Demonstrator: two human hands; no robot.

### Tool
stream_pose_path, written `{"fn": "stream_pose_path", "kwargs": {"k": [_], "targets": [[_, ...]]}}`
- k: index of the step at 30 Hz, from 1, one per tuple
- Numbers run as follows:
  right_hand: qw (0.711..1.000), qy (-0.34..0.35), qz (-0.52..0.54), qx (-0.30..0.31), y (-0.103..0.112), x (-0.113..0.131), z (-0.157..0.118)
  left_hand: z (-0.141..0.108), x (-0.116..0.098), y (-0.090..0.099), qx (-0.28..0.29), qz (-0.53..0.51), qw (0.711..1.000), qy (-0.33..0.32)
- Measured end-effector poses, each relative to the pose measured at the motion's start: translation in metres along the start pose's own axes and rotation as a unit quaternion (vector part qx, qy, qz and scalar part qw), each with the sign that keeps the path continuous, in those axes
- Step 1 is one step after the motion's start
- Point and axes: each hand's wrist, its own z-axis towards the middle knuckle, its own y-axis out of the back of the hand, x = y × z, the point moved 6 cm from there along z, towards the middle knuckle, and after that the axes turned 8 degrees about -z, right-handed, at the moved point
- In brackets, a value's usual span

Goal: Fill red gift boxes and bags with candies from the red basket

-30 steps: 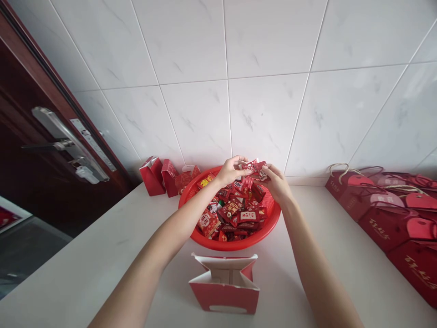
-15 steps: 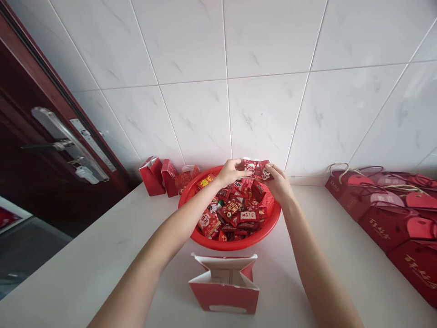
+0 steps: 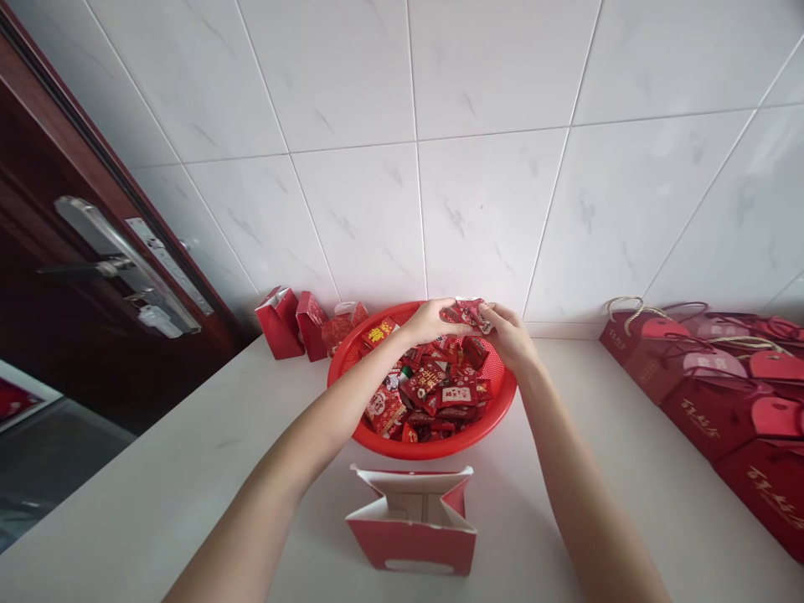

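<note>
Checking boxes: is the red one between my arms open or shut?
The red box is open: its top edges stand apart, baring the pale inside.

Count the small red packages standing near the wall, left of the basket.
3: the leftmost package, the middle package close beside it, and the rightmost package, partly covered by the red basket. More could be hidden behind the basket.

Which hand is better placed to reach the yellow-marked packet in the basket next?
Probably the left hand: it is nearer the yellow-marked packet, while the right hand is farther across the basket. Both hands hold red packets, though.
</note>
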Motion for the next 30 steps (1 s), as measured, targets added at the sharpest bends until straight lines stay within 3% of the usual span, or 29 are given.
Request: {"fn": "stream_pose_path", "kwargs": {"k": [3,6,8,11,15,18,23,30], "targets": [[0.999,0.017,0.036,-0.036,0.005,0.001,0.001,-0.006,0.004,-0.006,0.099,0.087,0.988,0.076],[0.996,0.029,0.061,-0.056,0.009,0.003,0.002,-0.018,0.009,-0.022,0.246,0.177,0.944,0.133],[0.997,0.031,0.053,-0.054,0.009,0.004,0.002,-0.026,0.011,-0.035,0.312,0.214,0.914,0.145],[0.998,0.030,0.034,-0.044,0.008,0.004,0.002,-0.032,0.016,-0.052,0.353,0.247,0.888,0.161],[0.998,0.030,0.040,-0.049,0.008,0.004,0.001,-0.037,0.014,-0.062,0.387,0.208,0.881,0.177],[0.998,0.034,0.033,-0.045,0.007,0.005,0.001,-0.033,-0.004,-0.054,0.366,0.144,0.911,0.128],[0.997,0.032,0.044,-0.051,0.007,0.004,0.002,-0.026,-0.037,-0.027,0.226,0.002,0.972,0.065],[0.998,0.007,0.037,-0.051,0.004,0.005,-0.001,-0.028,-0.060,-0.014,0.086,-0.150,0.985,0.011]]}}
